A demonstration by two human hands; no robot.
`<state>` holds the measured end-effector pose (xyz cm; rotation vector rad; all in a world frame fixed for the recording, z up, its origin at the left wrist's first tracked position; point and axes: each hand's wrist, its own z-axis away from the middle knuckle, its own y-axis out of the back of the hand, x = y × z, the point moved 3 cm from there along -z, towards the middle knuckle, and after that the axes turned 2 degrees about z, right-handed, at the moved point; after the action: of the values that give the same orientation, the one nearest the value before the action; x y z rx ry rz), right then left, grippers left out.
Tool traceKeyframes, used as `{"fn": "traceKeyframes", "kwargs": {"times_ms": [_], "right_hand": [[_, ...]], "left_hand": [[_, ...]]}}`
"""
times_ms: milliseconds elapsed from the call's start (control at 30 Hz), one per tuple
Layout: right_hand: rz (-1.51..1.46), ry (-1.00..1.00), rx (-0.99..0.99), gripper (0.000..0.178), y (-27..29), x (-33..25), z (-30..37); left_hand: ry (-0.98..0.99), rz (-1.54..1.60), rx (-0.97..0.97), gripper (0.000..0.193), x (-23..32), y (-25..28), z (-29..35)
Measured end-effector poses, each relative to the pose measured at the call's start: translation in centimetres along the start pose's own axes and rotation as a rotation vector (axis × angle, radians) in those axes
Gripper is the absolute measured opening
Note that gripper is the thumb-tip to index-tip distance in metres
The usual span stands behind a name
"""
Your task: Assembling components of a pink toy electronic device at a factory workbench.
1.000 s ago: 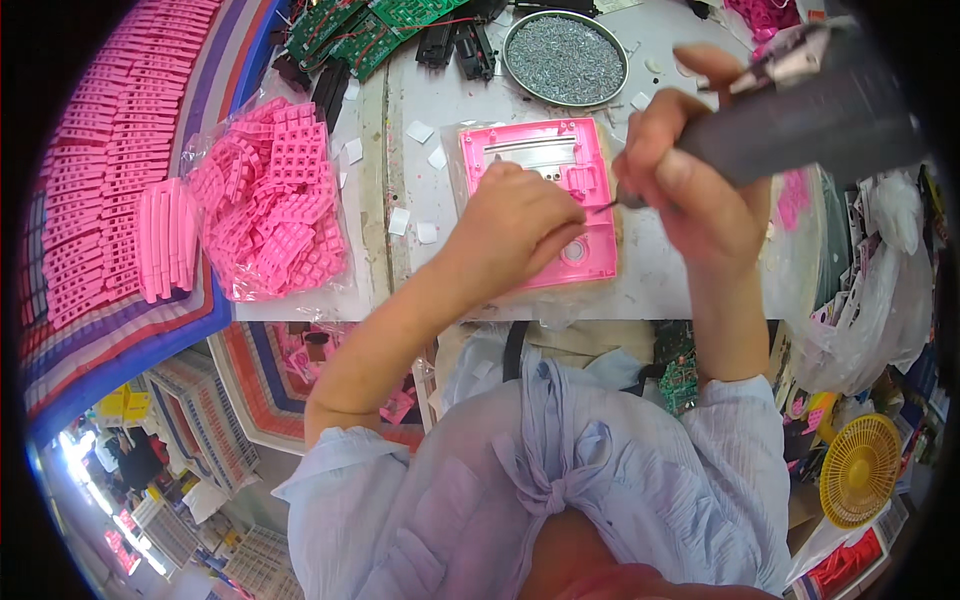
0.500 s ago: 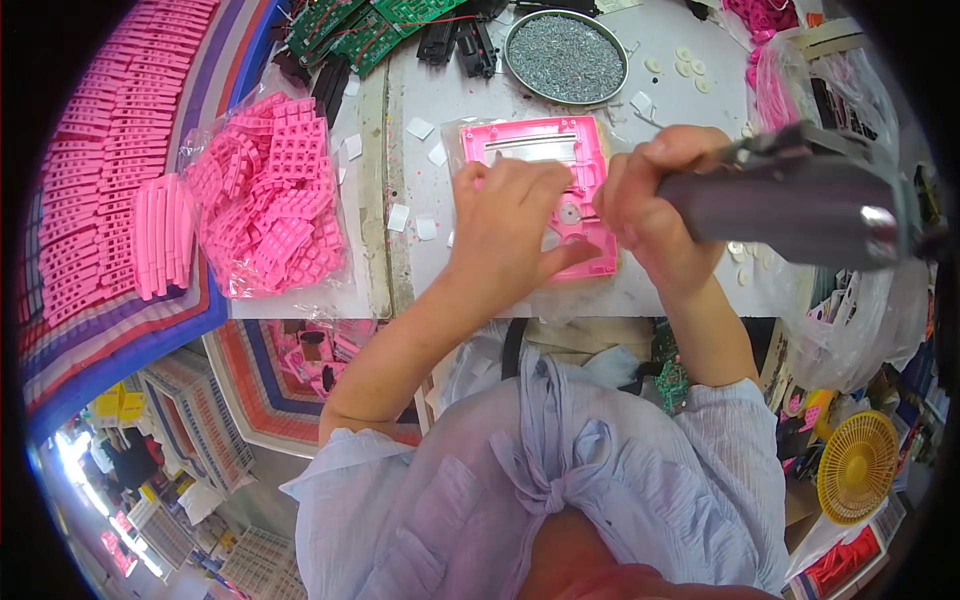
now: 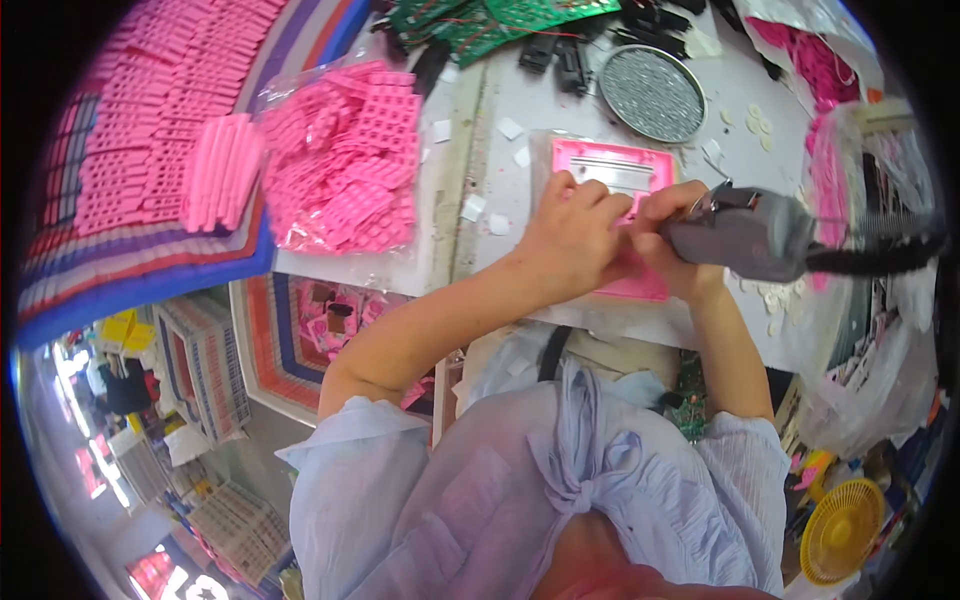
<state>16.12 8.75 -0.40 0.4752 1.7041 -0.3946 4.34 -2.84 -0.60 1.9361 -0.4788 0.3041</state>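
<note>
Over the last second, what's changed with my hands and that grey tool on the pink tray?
The right hand tipped the grey power tool from up and away down to lie level over the pink tray, closing against the left hand. The left hand stayed pressed on the tray. The tray, the bag of pink parts and the round metal dish stayed put.

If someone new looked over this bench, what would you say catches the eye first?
Probably the two hands at the centre: the right hand grips a grey power tool over a flat pink case, while the left hand presses on that case. Next, the bag of pink plastic pieces heaped at upper left, with more pink strips laid in rows beyond it. A round grey dish sits behind the case.
</note>
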Motion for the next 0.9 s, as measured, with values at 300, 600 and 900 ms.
{"fn": "traceKeyframes", "kwargs": {"times_ms": [300, 600, 900], "right_hand": [[-0.314, 0.338, 0.105, 0.054, 5.4, -6.2, -3.2], [0.354, 0.468, 0.666, 0.059, 6.4, -7.8, -2.1], [0.624, 0.565, -0.042, 0.054, -3.2, -7.1, -0.2]], "left_hand": [[0.555, -0.571, 0.066, 0.034, -12.1, 15.4, 0.4], [0.217, -0.358, 0.216, 0.031, -9.8, 15.4, 3.1], [-0.177, 0.167, 0.398, 0.035, 0.2, 9.5, 3.1]]}}
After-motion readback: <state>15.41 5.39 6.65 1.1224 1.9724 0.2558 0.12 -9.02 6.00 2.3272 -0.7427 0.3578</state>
